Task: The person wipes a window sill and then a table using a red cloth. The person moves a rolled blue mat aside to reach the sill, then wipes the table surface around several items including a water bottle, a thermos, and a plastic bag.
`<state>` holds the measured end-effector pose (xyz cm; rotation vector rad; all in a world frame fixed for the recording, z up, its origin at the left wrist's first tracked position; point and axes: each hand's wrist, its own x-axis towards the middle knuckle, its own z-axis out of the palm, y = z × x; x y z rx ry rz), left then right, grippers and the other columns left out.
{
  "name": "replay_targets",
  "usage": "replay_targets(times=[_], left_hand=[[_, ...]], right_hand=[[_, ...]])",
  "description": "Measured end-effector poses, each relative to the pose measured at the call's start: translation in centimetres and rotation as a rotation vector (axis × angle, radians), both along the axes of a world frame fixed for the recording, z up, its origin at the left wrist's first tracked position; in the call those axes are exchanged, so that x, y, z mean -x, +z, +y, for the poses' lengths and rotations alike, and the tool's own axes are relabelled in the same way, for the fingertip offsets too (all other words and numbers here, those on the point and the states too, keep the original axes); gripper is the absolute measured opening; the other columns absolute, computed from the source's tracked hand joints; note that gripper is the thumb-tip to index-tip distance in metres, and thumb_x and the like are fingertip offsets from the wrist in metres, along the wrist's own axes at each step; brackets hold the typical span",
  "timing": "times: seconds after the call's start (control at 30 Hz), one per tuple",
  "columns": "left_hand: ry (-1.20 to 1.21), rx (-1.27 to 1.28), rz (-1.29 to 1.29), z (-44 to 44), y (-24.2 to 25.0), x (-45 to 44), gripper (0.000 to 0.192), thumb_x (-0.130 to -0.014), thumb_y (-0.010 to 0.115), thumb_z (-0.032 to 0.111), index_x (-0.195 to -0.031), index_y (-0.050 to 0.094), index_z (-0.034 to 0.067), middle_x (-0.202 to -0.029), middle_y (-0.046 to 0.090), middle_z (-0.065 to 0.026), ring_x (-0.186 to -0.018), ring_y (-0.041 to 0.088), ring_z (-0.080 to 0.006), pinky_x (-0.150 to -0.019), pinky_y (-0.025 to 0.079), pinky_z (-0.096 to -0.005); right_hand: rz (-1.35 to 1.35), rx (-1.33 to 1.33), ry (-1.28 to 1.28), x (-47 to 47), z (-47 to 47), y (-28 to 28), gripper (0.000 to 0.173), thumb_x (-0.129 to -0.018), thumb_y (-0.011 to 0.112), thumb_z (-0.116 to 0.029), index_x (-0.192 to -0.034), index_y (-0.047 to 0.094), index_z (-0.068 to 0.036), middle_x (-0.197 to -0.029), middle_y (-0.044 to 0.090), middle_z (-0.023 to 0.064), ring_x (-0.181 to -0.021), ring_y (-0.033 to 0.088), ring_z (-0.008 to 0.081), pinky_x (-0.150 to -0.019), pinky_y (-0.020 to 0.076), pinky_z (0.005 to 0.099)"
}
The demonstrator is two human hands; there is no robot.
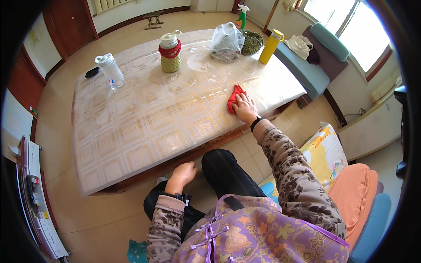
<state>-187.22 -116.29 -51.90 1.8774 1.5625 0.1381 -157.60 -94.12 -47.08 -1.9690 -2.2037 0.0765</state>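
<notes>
Under my right hand (246, 108), a red cloth (233, 100) is pressed flat against the tabletop. That spot lies near the front right edge of a large table (144, 131) with a clear, patterned plastic cover. The cloth sticks out past my fingertips, and part of it is hidden below the palm. My left hand (183, 176) hangs above my knee, just off the table's front edge. Its fingers are curled and nothing shows in them, though their inner side is turned away.
Along the table's back stand a clear bottle (111, 72), a bottle in a knitted sleeve (170, 54), a plastic bag (226, 42), a woven basket (251, 42), a green-and-white spray bottle (242, 17) and a yellow bottle (271, 47). A dark object (92, 72) lies far left. An orange cushion (349, 194) is at my right.
</notes>
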Motion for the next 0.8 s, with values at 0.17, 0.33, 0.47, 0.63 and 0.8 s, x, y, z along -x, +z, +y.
replay_targets(times=[0.17, 0.33, 0.47, 0.63, 0.8], left_hand=[[-0.061, -0.119, -0.104, 1.2, -0.3, -1.3, 0.026, -0.090, 0.059, 0.026, -0.098, 0.064, 0.001, -0.102, 0.068, -0.0244, -0.099, 0.064, -0.0433, -0.087, 0.051, -0.0512], [-0.085, -0.124, -0.125, 1.7, 0.6, -3.0, 0.021, -0.091, 0.059, 0.021, -0.099, 0.056, 0.002, -0.100, 0.065, -0.0222, -0.096, 0.063, -0.0426, -0.082, 0.050, -0.0521], [-0.073, -0.096, -0.129, 1.6, 1.0, -2.8, 0.021, -0.090, 0.060, 0.022, -0.098, 0.055, 0.003, -0.098, 0.065, -0.0210, -0.096, 0.062, -0.0426, -0.082, 0.050, -0.0522], [-0.092, -0.049, -0.135, 2.1, 0.1, -2.7, 0.022, -0.090, 0.058, 0.021, -0.100, 0.056, 0.002, -0.099, 0.065, -0.0224, -0.096, 0.062, -0.0431, -0.082, 0.050, -0.0522], [-0.067, -0.030, -0.102, 2.6, -0.8, -2.8, 0.020, -0.090, 0.060, 0.020, -0.100, 0.059, 0.002, -0.101, 0.067, -0.0203, -0.095, 0.065, -0.0407, -0.082, 0.052, -0.0512]], right_hand=[[0.038, 0.045, -0.012, 5.2, 5.6, -1.0, 0.067, -0.094, 0.053, -0.040, -0.142, 0.041, 0.006, -0.150, 0.036, 0.0277, -0.140, 0.034, 0.0400, -0.117, 0.0265, 0.0445], [0.014, 0.037, 0.280, 16.2, 7.9, -0.4, 0.065, -0.091, 0.060, -0.040, -0.137, 0.046, 0.004, -0.149, 0.039, 0.0260, -0.140, 0.035, 0.0386, -0.117, 0.0282, 0.0431], [-0.070, 0.041, 0.596, 25.5, 7.6, 0.6, 0.067, -0.091, 0.061, -0.042, -0.139, 0.046, 0.003, -0.150, 0.039, 0.0238, -0.141, 0.035, 0.0351, -0.118, 0.0271, 0.0419], [0.025, -0.049, 1.055, 34.1, 4.3, 0.5, 0.062, -0.090, 0.063, -0.042, -0.131, 0.052, 0.003, -0.140, 0.049, 0.0195, -0.133, 0.042, 0.0368, -0.112, 0.0354, 0.0433], [0.034, -0.063, 1.085, 33.7, 6.5, 0.3, 0.055, -0.091, 0.061, -0.038, -0.132, 0.053, -0.002, -0.139, 0.051, 0.0165, -0.132, 0.046, 0.0327, -0.110, 0.0383, 0.0416]])
